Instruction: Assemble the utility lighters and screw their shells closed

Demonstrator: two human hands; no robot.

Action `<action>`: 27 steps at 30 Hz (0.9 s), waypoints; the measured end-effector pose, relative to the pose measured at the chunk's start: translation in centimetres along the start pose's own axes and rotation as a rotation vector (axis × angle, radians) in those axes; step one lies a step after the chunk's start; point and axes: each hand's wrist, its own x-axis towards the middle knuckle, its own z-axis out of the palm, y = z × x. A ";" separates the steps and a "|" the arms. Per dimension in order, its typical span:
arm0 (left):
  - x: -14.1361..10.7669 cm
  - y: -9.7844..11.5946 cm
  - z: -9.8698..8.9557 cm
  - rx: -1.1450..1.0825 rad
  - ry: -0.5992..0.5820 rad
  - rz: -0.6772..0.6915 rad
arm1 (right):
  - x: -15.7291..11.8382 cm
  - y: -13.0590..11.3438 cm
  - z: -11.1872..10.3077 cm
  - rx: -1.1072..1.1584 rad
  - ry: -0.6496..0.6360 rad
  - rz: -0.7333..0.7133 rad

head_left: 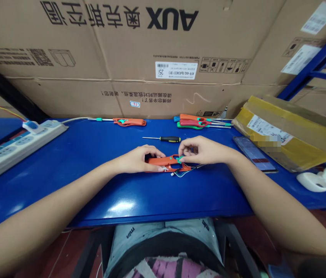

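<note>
Left fingers (154,151) partly open, touching orange casing (163,160)

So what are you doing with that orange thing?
Both hands are on an orange lighter lying on the blue table. The left hand holds one end, while the right hand has its fingers at the green piece. Thin wires stick out. A screwdriver lies just behind.
</note>
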 end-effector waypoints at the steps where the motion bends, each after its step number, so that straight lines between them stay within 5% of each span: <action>1: 0.0 0.1 0.0 -0.018 -0.016 0.001 | 0.0 0.0 -0.1 0.059 0.017 0.009; 7: 0.1 0.1 0.2 -0.130 0.002 -0.009 | 1.5 2.0 0.4 0.084 0.330 0.121; 11: 0.1 -0.3 0.1 -0.172 0.127 -0.059 | 2.0 3.3 0.8 -0.041 0.355 0.213; 14: 0.1 -0.8 -0.3 -0.093 0.223 -0.047 | 1.5 2.6 0.4 -0.053 0.400 0.145; 16: 0.0 -1.2 -0.5 0.031 0.254 -0.020 | 0.9 1.7 0.1 -0.019 0.324 0.046; 22: -0.4 -0.7 -0.5 0.220 0.320 0.094 | -0.2 -0.3 0.3 0.091 -0.223 0.000; 27: -0.9 1.1 -0.3 0.303 0.136 0.298 | -0.4 -0.6 0.0 0.019 -0.233 -0.054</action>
